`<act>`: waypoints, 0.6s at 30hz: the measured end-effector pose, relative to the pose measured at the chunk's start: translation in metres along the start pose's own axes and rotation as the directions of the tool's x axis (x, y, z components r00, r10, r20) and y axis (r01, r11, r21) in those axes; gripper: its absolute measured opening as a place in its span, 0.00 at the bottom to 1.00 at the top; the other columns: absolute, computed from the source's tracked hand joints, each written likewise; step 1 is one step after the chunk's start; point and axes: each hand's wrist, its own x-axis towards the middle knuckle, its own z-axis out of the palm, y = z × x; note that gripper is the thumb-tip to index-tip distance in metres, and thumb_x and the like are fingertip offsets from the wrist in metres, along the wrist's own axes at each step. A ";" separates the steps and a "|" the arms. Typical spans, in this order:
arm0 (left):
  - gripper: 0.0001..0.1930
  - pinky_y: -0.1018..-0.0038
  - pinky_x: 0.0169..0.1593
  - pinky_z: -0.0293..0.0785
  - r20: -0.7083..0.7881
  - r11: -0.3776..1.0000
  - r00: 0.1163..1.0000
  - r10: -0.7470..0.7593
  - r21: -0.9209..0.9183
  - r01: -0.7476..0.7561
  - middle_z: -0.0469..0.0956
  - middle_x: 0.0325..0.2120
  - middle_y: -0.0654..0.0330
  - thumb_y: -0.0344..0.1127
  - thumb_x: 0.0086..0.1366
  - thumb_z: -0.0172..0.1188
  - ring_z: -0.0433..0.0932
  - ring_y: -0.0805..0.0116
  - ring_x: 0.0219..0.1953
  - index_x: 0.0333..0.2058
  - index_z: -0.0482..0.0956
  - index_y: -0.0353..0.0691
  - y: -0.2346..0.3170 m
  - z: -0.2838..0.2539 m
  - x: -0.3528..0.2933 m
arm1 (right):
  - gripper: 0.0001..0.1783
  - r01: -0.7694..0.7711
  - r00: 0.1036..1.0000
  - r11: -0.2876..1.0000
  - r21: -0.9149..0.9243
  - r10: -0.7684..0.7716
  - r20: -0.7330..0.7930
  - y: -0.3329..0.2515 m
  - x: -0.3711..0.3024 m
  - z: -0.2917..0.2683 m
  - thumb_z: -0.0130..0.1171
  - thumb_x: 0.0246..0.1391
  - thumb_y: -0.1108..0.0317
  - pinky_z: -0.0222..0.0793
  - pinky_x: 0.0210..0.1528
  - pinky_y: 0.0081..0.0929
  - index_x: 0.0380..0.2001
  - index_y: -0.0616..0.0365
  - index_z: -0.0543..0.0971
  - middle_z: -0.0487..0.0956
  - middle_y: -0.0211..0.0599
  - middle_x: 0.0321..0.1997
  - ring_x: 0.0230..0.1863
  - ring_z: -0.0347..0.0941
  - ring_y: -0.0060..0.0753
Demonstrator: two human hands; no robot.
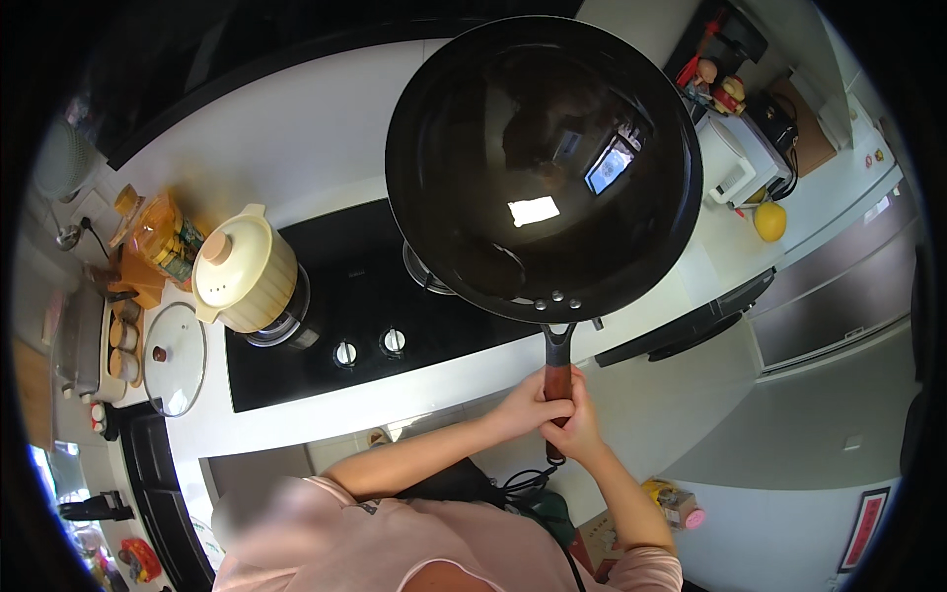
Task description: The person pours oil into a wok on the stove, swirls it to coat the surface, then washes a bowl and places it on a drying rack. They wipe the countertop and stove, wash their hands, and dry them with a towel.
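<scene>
A large black wok point(473, 128) is lifted in front of me, its shiny inner face turned toward me. Its brown wooden handle point(557, 383) points down at my body. My left hand point(523, 407) is closed around the handle from the left side. From the right, my right hand point(580, 419) grips the same handle, its fingers meeting those of the left. Behind the wok lies a black gas cooktop point(345, 286) with two knobs; the wok hides its right part.
A cream lidded pot point(252, 281) stands on the left burner. Left of the cooktop, a glass lid point(178, 360) lies near spice jars point(123, 337) and an orange-tinted container point(163, 237). A yellow fruit point(769, 222) and a white appliance point(725, 163) are at the right.
</scene>
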 end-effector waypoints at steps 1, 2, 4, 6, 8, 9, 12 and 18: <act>0.22 0.71 0.52 0.68 -0.023 1.000 1.000 -0.008 -0.009 0.008 0.74 0.42 0.53 0.23 0.53 0.54 0.73 0.67 0.47 0.49 0.64 0.36 0.000 -0.003 -0.001 | 0.34 0.006 1.000 1.000 0.027 -0.006 -0.001 0.003 0.001 0.004 0.63 0.37 0.70 0.70 0.42 0.33 0.50 0.60 0.63 0.76 0.42 0.38 0.40 0.76 0.41; 0.22 0.71 0.52 0.69 -0.047 1.000 0.999 -0.016 -0.018 0.015 0.75 0.41 0.53 0.23 0.53 0.54 0.74 0.67 0.46 0.48 0.64 0.35 0.000 -0.006 -0.002 | 0.34 0.035 0.999 0.999 0.028 -0.034 -0.013 0.005 0.004 0.010 0.63 0.36 0.70 0.70 0.42 0.33 0.51 0.60 0.63 0.76 0.41 0.37 0.40 0.76 0.41; 0.22 0.71 0.51 0.69 -0.086 1.000 0.996 -0.024 -0.001 0.024 0.75 0.40 0.53 0.22 0.52 0.53 0.74 0.67 0.45 0.48 0.65 0.35 0.003 -0.011 -0.005 | 0.36 0.089 0.995 0.995 0.034 -0.088 -0.038 0.008 0.010 0.021 0.63 0.36 0.70 0.71 0.42 0.33 0.51 0.60 0.62 0.77 0.40 0.37 0.39 0.76 0.40; 0.22 0.72 0.51 0.70 -0.129 0.998 0.991 -0.019 0.054 0.026 0.75 0.39 0.53 0.21 0.51 0.53 0.75 0.67 0.45 0.47 0.66 0.34 0.011 -0.021 -0.011 | 0.36 0.051 0.999 0.990 0.130 -0.049 -0.017 0.013 0.015 0.036 0.64 0.36 0.70 0.68 0.47 0.34 0.52 0.61 0.62 0.73 0.43 0.44 0.45 0.72 0.39; 0.21 0.72 0.50 0.71 -0.154 0.999 0.988 -0.006 0.050 0.014 0.75 0.38 0.54 0.20 0.50 0.52 0.75 0.68 0.44 0.46 0.67 0.34 0.014 -0.027 -0.014 | 0.35 0.096 0.992 0.982 0.161 -0.081 -0.095 0.031 0.019 0.058 0.65 0.36 0.68 0.67 0.48 0.33 0.51 0.58 0.65 0.72 0.41 0.44 0.45 0.71 0.38; 0.21 0.72 0.50 0.71 -0.165 0.998 0.986 0.001 0.068 0.011 0.75 0.38 0.54 0.20 0.49 0.52 0.75 0.68 0.43 0.46 0.68 0.34 0.020 -0.029 -0.016 | 0.34 0.121 0.986 0.977 0.177 -0.098 -0.133 0.031 0.021 0.065 0.65 0.35 0.68 0.66 0.48 0.33 0.50 0.57 0.66 0.72 0.40 0.44 0.45 0.70 0.37; 0.19 0.71 0.49 0.71 -0.219 0.991 0.973 0.078 0.123 -0.052 0.74 0.39 0.55 0.19 0.47 0.51 0.75 0.67 0.42 0.41 0.71 0.32 0.024 -0.036 -0.018 | 0.33 0.192 0.978 0.961 0.199 -0.172 -0.115 0.023 0.031 0.076 0.65 0.35 0.69 0.66 0.48 0.33 0.49 0.58 0.66 0.72 0.40 0.43 0.45 0.70 0.38; 0.16 0.70 0.48 0.71 -0.298 0.983 0.950 0.090 0.181 -0.036 0.75 0.41 0.54 0.18 0.45 0.51 0.75 0.66 0.41 0.37 0.72 0.31 0.042 -0.051 -0.032 | 0.32 0.239 0.971 0.894 0.380 -0.207 -0.122 -0.001 0.042 0.101 0.62 0.37 0.69 0.66 0.49 0.33 0.49 0.59 0.66 0.72 0.41 0.44 0.45 0.70 0.38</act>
